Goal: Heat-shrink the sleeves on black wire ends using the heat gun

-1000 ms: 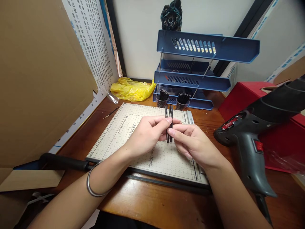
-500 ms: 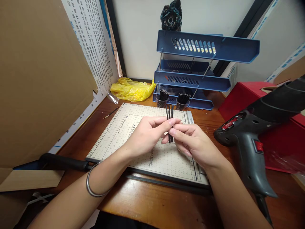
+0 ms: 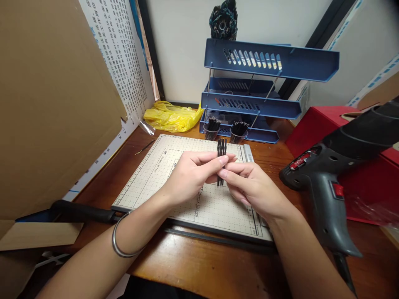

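Above the gridded paper cutter (image 3: 162, 174), both hands meet around a small bunch of thin black sticks (image 3: 221, 148), held upright and clear of the board. The left hand (image 3: 190, 176) curls in from the side, its fingers (image 3: 225, 158) pinched on the bunch; the right hand (image 3: 254, 187) lies palm-down, wrist low, its fingers (image 3: 223, 172) closed on the same bunch just beneath. The grip looks light, so, to my eye, one stick could slide out and drop onto the cutter, or the ends could splay unevenly. A heat gun (image 3: 327, 182) juts close by the right wrist; a careless elbow might knock it along the tabletop (image 3: 218, 270).
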